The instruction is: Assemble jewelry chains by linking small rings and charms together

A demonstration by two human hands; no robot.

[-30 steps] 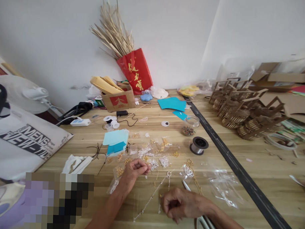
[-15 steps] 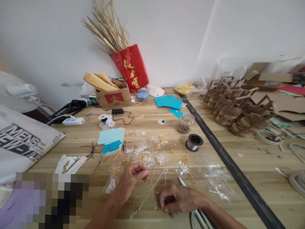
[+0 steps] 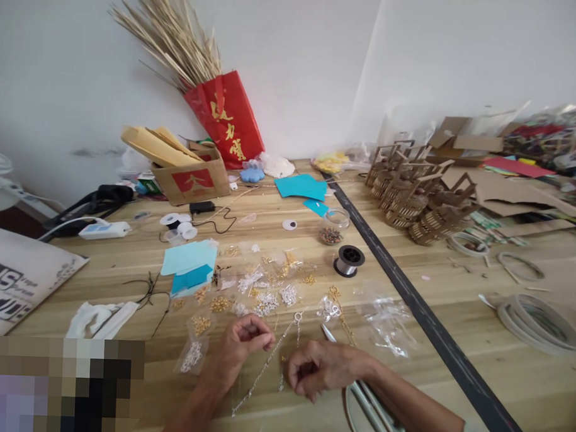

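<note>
My left hand point(image 3: 244, 345) has its thumb and fingers pinched together above the table, left of a silver chain point(image 3: 260, 374). What it pinches, if anything, is too small to make out. My right hand point(image 3: 321, 367) is curled closed beside the chain's other strand, and its fingertips are partly hidden. The chain lies in two strands that meet at a ring point(image 3: 298, 317) at the top. Under my right wrist are scissors point(image 3: 352, 389), with the blades pointing away from me. A gold chain point(image 3: 345, 320) lies just beyond that wrist.
Small bags of silver and gold findings point(image 3: 266, 302) spread ahead of my hands. A wire spool point(image 3: 349, 262) and a glass jar of beads point(image 3: 333, 233) stand farther back. Clear plastic bags point(image 3: 388, 323) lie rightward, with woven baskets point(image 3: 414, 204) beyond a dark strip point(image 3: 408, 292).
The view has turned a little to the right, so everything sits farther left in the picture. Both hands keep nearly the same closed pose by the chain.
</note>
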